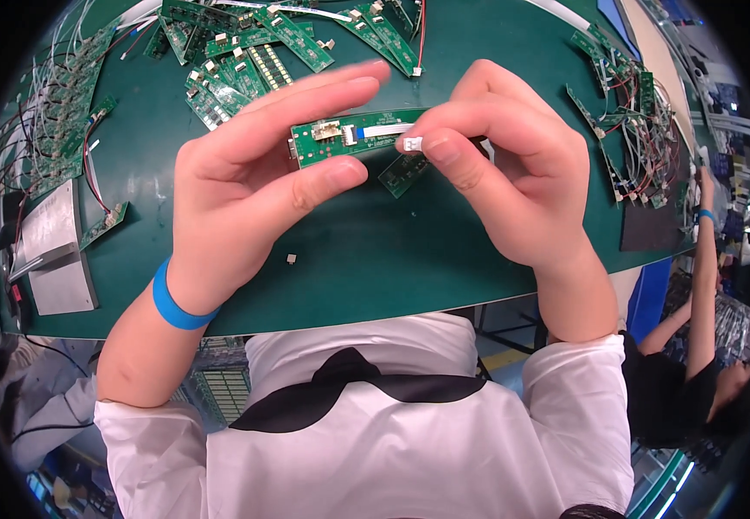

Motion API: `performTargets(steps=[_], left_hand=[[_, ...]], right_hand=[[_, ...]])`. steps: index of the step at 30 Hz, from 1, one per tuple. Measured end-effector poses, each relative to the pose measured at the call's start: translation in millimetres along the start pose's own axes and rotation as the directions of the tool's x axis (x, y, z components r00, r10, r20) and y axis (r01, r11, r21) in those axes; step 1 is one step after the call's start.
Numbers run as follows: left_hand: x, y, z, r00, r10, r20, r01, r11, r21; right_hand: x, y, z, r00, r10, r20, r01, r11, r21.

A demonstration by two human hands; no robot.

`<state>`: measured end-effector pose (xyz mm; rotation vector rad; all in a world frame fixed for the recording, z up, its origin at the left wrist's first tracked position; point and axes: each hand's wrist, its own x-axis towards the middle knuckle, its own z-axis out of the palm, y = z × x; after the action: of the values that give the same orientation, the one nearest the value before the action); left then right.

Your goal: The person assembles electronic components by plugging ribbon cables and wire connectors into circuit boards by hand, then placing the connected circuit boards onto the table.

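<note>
A narrow green circuit board [310, 153] is raised above the table, lying across between my hands. My left hand [254, 164] grips it, thumb along the near edge and fingers along the far edge. A white ribbon cable [385, 131] with a blue end meets a connector on the board. My right hand [513, 156] pinches a small white plug [412, 144] between thumb and forefinger, over the board's right part. That end of the board is hidden behind the fingers. Another small green board [402, 176] shows below and behind it.
Many green boards [297, 39] lie heaped at the far side. Wired boards sit at the left [63, 130] and right [638, 156]. A metal plate [59, 251] rests at the left, and a tiny white part [291, 259] lies nearer me. A person [695, 372] is at the right.
</note>
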<state>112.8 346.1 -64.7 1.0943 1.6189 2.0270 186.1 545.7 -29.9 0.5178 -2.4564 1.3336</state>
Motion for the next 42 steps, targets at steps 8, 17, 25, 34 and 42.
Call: performTargets(steps=[8, 17, 25, 34, 42], left_hand=[[-2.8, 14.4, -2.9, 0.979, 0.028, 0.201, -0.104, 0.919, 0.381], [-6.2, 9.2, 1.9, 0.969, 0.083, 0.232, -0.175, 0.895, 0.411], [-10.7, 6.8, 8.7, 0.977, 0.028, 0.213, -0.109, 0.918, 0.381], [-15.7, 4.6, 30.3, 0.996, 0.081, 0.038, -0.087, 0.787, 0.611], [-17.5, 11.6, 32.4, 0.990, -0.117, -0.084, 0.143, 0.844, 0.517]], right_hand=[[-0.6, -3.8, 10.1, 0.977, -0.207, -0.043, 0.191, 0.954, -0.231], [-5.7, -8.6, 6.0, 0.956, -0.288, 0.063, 0.286, 0.860, -0.422], [-7.0, -6.3, 10.8, 0.925, -0.379, 0.027, 0.336, 0.781, -0.526], [-7.8, -1.9, 19.8, 0.912, -0.409, 0.035, 0.360, 0.757, -0.546], [-2.7, -10.8, 17.6, 0.946, -0.320, 0.059, 0.303, 0.802, -0.514]])
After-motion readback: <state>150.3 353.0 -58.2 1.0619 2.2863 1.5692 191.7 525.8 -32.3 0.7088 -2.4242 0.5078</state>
